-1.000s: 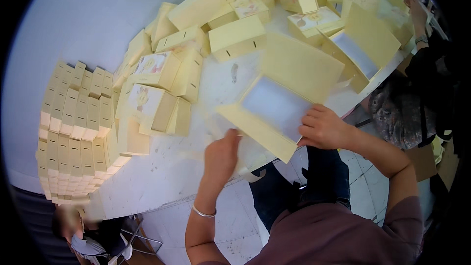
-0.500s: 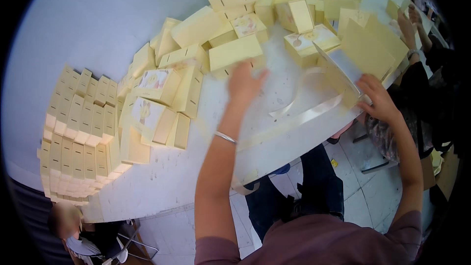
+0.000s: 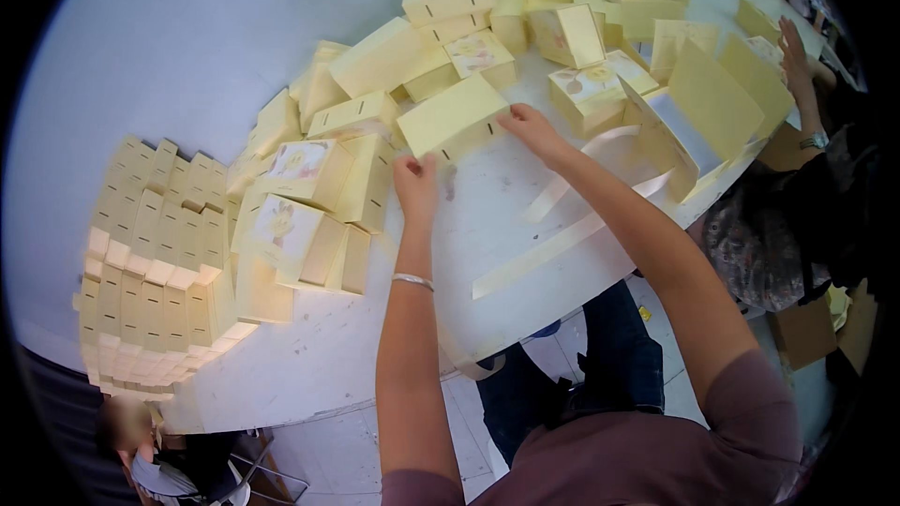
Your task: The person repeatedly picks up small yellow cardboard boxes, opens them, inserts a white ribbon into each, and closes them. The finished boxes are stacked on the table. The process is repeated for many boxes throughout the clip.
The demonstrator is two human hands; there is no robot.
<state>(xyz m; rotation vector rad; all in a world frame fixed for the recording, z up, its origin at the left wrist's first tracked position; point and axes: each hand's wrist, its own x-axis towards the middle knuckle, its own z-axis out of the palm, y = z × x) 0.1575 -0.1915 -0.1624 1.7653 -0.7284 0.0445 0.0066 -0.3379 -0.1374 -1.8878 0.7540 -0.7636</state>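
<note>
A pale yellow cardboard box (image 3: 457, 117) with dark slots along its near side lies on the table in front of me. My left hand (image 3: 415, 187) has its fingers curled at the near left corner of this box. At the opposite, right end, my right hand (image 3: 538, 136) pinches the box's edge. Both hands touch the box, though the fingertips are partly hidden. To the right of my right forearm stands an open yellow box (image 3: 689, 126) with raised flaps and a pale inside. Cream ribbon (image 3: 544, 253) trails from it across the white table (image 3: 328, 356).
Several yellow boxes (image 3: 375, 56), some with flower-printed faces, are heaped at the back. A tall stack of slotted boxes (image 3: 155, 244) stands at the left. Another person's hand (image 3: 797, 61) is at the far right. A seated person (image 3: 178, 459) is beyond the left table edge.
My right hand has left the open box and moved left to the slotted box. My left hand has drawn down and left to its near corner. The other person's hands have moved apart from the open box.
</note>
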